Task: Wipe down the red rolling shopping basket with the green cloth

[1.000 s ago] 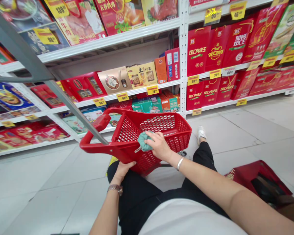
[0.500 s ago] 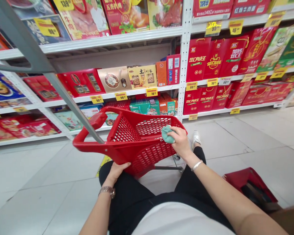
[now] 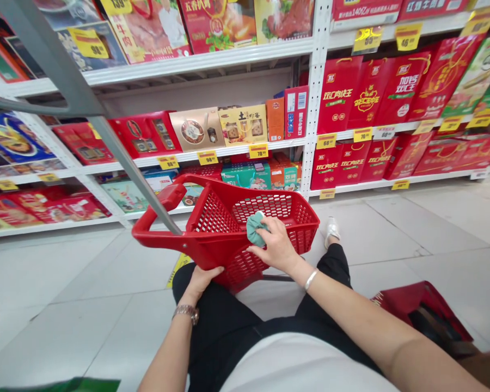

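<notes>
Between my legs stands a red plastic shopping cart [image 3: 212, 245] with perforated basket walls. My right hand [image 3: 278, 247] pinches a crumpled green cloth [image 3: 256, 228] against the top rim of the cart's near side. Low on the cart's handle end, my left hand [image 3: 204, 280] rests near my knee with the thumb on the red plastic. The rest of its fingers are hidden beneath the cart, so its grip cannot be made out. A grey metal bar [image 3: 142, 188] rises from the handle end toward the upper left.
White shelves [image 3: 245, 51] with boxed goods and yellow price tags run along the far side. A dark red open bag or container [image 3: 427, 310] sits on the tiled floor [image 3: 412, 218] at the right. Something green [image 3: 85, 384] shows at the bottom left edge.
My right hand has slid the green cloth left along the cart's near rim, away from the far right end. My left hand stays at the same part of the cart. The view has shifted slightly.
</notes>
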Available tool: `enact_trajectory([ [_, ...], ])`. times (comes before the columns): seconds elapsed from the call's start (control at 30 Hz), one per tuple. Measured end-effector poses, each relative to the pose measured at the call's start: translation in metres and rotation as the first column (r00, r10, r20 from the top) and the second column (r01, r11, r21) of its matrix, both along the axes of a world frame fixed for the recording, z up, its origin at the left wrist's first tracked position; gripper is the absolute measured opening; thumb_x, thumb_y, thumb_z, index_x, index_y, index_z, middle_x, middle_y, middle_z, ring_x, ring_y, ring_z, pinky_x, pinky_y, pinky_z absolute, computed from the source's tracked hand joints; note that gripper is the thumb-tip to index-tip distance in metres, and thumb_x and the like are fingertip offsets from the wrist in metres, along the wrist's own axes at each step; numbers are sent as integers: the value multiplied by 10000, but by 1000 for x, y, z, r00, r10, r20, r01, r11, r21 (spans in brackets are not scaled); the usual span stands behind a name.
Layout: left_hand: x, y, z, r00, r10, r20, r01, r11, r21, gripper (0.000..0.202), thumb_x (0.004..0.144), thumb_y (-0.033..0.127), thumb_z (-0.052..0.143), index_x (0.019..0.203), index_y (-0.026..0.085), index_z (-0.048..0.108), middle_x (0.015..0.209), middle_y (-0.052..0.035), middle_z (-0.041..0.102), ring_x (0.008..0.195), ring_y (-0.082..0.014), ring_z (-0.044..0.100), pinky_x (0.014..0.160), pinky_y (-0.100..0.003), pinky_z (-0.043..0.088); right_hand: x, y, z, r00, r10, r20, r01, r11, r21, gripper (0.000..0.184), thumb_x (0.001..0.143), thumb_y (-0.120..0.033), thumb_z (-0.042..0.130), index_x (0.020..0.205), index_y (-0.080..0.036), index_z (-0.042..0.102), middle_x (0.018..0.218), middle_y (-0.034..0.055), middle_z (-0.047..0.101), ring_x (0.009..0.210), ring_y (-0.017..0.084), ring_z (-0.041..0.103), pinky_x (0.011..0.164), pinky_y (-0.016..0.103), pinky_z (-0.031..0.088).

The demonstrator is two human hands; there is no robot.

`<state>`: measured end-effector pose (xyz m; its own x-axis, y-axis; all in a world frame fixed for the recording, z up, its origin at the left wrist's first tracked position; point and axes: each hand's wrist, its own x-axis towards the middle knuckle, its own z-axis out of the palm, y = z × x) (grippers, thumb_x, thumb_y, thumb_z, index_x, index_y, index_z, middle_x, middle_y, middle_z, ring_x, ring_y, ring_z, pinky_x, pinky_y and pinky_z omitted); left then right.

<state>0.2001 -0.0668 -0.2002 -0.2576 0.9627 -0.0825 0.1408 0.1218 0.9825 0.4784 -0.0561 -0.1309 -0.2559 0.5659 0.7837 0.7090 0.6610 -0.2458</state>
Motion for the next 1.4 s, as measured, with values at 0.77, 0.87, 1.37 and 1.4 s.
enact_trajectory([
  [0.77, -2, 4, -11, 1000, -21, 23, 20, 999, 44, 548, 552, 164, 891, 1081, 131, 752, 1118, -124, 814, 1120, -305, 736, 1079, -444, 539, -29, -2, -2, 981, -38, 191, 15, 993, 121, 501, 1007, -72, 442, 1459, -229, 592, 1548, 102, 563, 1389, 280, 496, 1125, 483, 481],
  [0.87, -3, 3, -13, 1000, -25, 16, 24, 998, 59, 615, 538, 205, 905, 1124, 121, 740, 1172, -136, 799, 1130, -313, 731, 1076, -451, 537, -58, -4, 11, 976, 21, 217, -53, 988, 144, 496, 1022, -98, 453, 1492, -225, 552, 1610, 75, 493, 1408, 266, 484, 1156, 472, 472],
  [1.37, -3, 2, -8, 999, -30, 17, 29, 999, 17, 503, 532, 226, 906, 1008, 150, 764, 1075, -122, 821, 1070, -321, 752, 1044, -466, 567, 19, 9, -44, 936, -227, 268, 189, 969, 161, 437, 1027, -117, 484, 1392, -294, 646, 1424, 43, 674, 1312, 278, 532, 1060, 476, 490],
  [1.4, -3, 2, -7, 999, -34, 19, 34, 999, 16, 497, 539, 226, 904, 1010, 152, 764, 1079, -120, 821, 1073, -318, 753, 1045, -461, 568, 29, 11, -46, 931, -242, 272, 205, 966, 156, 453, 1026, -108, 468, 1400, -296, 641, 1424, 40, 675, 1308, 270, 533, 1056, 466, 489],
])
